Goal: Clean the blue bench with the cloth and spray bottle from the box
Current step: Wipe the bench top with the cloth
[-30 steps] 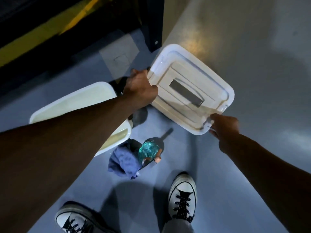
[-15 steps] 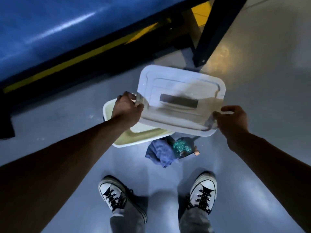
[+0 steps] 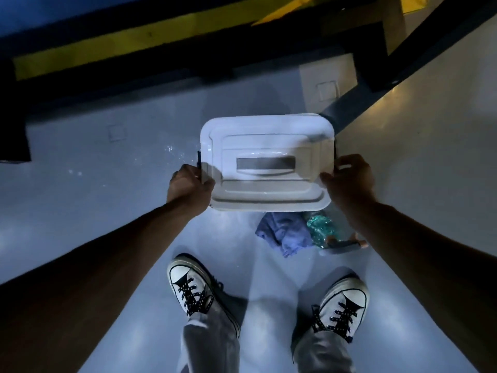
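Standing over the white lid (image 3: 267, 162), the person grips it with both hands: the left hand (image 3: 189, 188) curls round its left edge and the right hand (image 3: 349, 181) clasps its right edge, fingers over the rim and thumb on top. The lid lies flat and level, its grey recessed handle facing up; whether the box sits under it I cannot tell, as the lid hides whatever is below. Just behind the lid's near edge, towards the person, a crumpled blue cloth (image 3: 281, 234) lies on the pale floor (image 3: 107, 211), and the teal spray bottle (image 3: 322, 231) lies on its side touching the cloth. Nearer still stand two white laced shoes (image 3: 199, 289). Beyond the lid's far edge runs the desk's dark frame with a yellow stripe (image 3: 107, 47).
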